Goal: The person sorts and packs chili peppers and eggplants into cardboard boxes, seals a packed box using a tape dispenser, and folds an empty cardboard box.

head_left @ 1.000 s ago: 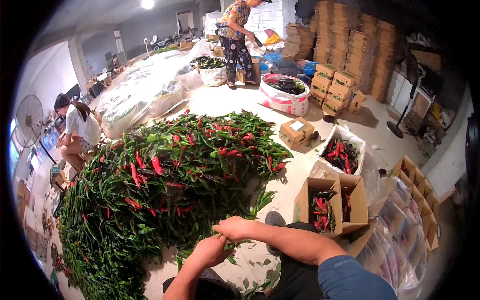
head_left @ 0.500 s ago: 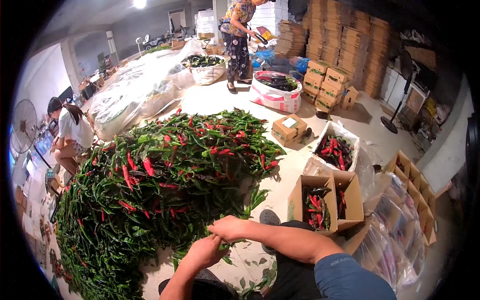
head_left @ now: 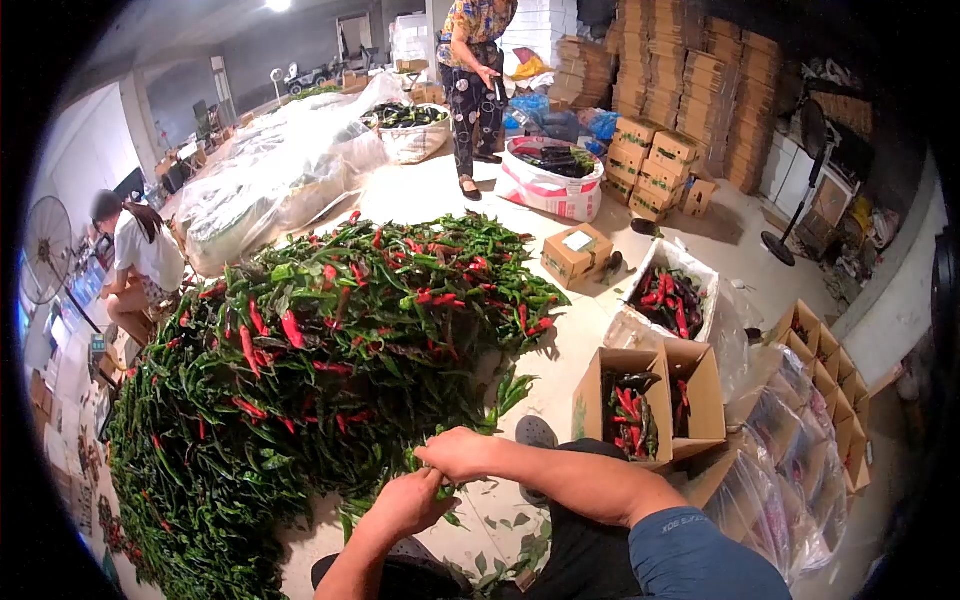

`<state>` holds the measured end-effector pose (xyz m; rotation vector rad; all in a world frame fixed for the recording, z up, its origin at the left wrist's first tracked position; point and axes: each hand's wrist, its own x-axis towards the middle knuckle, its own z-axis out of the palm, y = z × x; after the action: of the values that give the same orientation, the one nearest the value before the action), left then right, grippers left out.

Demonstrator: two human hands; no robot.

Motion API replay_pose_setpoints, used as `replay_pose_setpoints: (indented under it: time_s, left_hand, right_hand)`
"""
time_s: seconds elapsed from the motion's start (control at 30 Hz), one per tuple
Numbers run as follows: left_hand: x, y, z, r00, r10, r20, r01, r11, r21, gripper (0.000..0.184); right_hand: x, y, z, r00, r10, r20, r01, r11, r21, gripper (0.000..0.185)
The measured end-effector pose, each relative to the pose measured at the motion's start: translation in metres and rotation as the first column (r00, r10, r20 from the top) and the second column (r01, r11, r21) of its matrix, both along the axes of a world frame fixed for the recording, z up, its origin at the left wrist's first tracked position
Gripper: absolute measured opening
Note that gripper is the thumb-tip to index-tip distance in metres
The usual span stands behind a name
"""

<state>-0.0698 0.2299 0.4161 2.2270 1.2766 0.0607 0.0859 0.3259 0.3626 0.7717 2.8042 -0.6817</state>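
Note:
A big heap of green and red chili peppers [head_left: 330, 370] spreads over the floor in front of me. At its near edge, my left hand [head_left: 410, 503] and my right hand [head_left: 455, 455] meet, fingers closed and pinched together. Bits of green show beside the fingertips, but what they grip is mostly hidden. Loose leaves [head_left: 510, 545] lie on the floor below the hands. To the right, an open cardboard box [head_left: 590, 405] holds red and dark peppers. Behind it, a white foam box [head_left: 707, 290] contains more of them.
A closed carton [head_left: 577, 256] sits beyond the heap. Further back are a sack of eggplants [head_left: 550, 195] and a standing person [head_left: 470, 80]. Another person [head_left: 145, 255] sits at the left near a fan [head_left: 48, 250]. Plastic-covered goods [head_left: 780, 480] and divided boxes [head_left: 850, 430] stand at right.
The standing person at the back has shifted slightly left and forward, lowering the dark object they hold. The seated person's head has turned. My hands stay almost in the same place.

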Motion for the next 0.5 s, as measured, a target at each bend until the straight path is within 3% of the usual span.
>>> replay_pose_setpoints:
  time_s: [0.33, 0.5]
  left_hand:
    - [0.006, 0.004, -0.002, 1.0, -0.013, 0.011, 0.013, 1.0, -0.018, 0.049]
    - [0.012, 0.006, -0.005, 1.0, -0.015, 0.024, 0.016, 0.999, -0.045, 0.05]
  right_hand:
    - [0.01, 0.002, 0.025, 0.994, -0.018, 0.112, 0.022, 0.999, -0.037, 0.035]
    - [0.019, 0.002, 0.022, 0.997, -0.064, 0.052, 0.065, 0.998, -0.006, 0.031]
